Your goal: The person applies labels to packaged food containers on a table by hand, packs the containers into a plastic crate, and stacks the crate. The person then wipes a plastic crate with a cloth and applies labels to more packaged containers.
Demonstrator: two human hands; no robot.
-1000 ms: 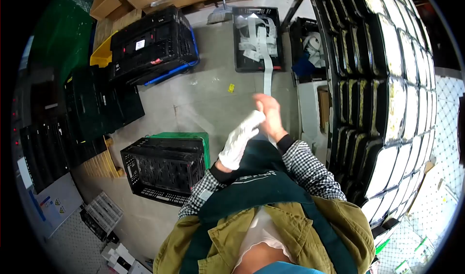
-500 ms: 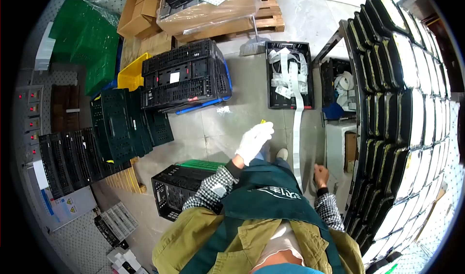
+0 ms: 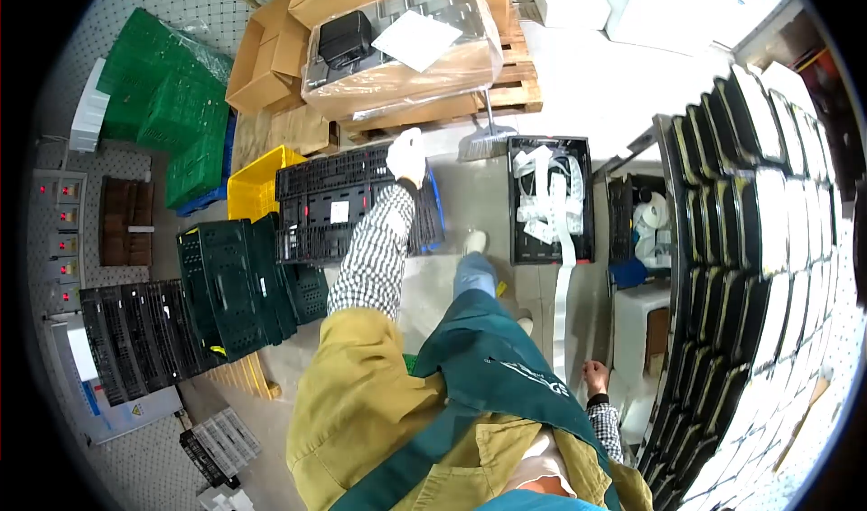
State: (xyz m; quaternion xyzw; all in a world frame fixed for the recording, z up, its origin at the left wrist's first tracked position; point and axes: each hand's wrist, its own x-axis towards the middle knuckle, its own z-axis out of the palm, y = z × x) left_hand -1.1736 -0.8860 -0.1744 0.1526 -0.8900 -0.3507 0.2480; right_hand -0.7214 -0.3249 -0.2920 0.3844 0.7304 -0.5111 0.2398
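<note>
My left hand (image 3: 406, 157), in a white glove, is over the upper right corner of the stacked black crates (image 3: 316, 206). Its fingers are curled in, and whether they grip anything is hidden. My right hand (image 3: 596, 378) is bare and low at my right side, its fingers curled into a loose fist with nothing visible in it. Left of it, a long white strip (image 3: 561, 317) hangs down from a black crate (image 3: 591, 195) that holds a heap of white strips (image 3: 542, 208).
A rack of black trays (image 3: 713, 303) stands close on the right. Dark green crates (image 3: 226, 285) and a yellow bin (image 3: 257, 186) are at the left. A broom (image 3: 488, 140) and a wrapped box (image 3: 406, 77) on a pallet are ahead. My shoe (image 3: 475, 242) is on the floor.
Both hands were together in front of me, then parted. My left hand has moved forward and left to the black crates; my right hand has dropped to my side. The view has shifted.
</note>
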